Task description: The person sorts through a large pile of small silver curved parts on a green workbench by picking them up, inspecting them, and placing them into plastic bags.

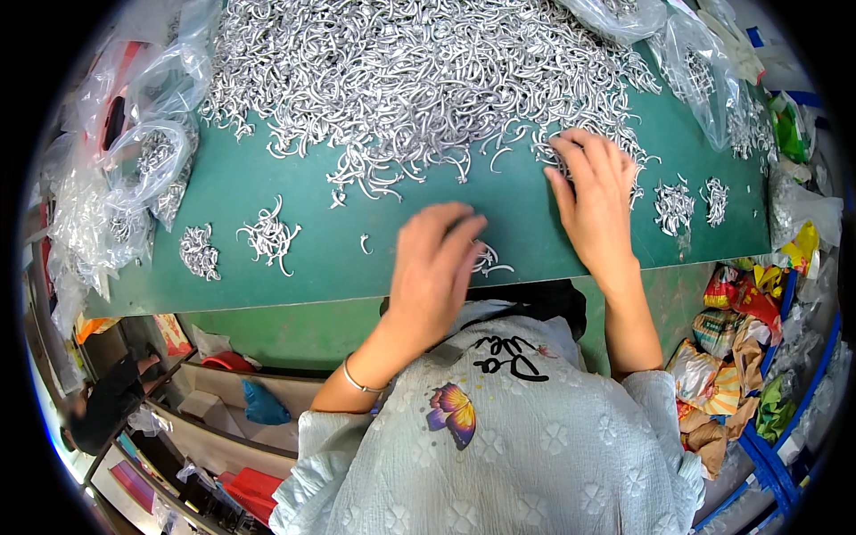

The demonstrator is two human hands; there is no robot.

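Observation:
A large heap of small curved silver metal pieces (419,80) covers the far part of a green tabletop (357,281). My right hand (593,201) reaches to the heap's near right edge, fingers apart and bent over some pieces, its thumb standing off to the left. Near the table's front edge hovers my left hand (432,272), slightly blurred, its fingers loosely curved but apart. Beside its fingertips lies a small cluster of curved pieces (486,259), partly hidden by the hand. One stray piece (366,243) rests to the left.
Small piles sit apart at left, one tight pile (199,252) and one looser pile (270,236); two more, a pile (674,208) and a smaller pile (715,201), lie at right. Clear plastic bags (147,169) crowd the left end. Colourful packages (713,374) fill a blue rack.

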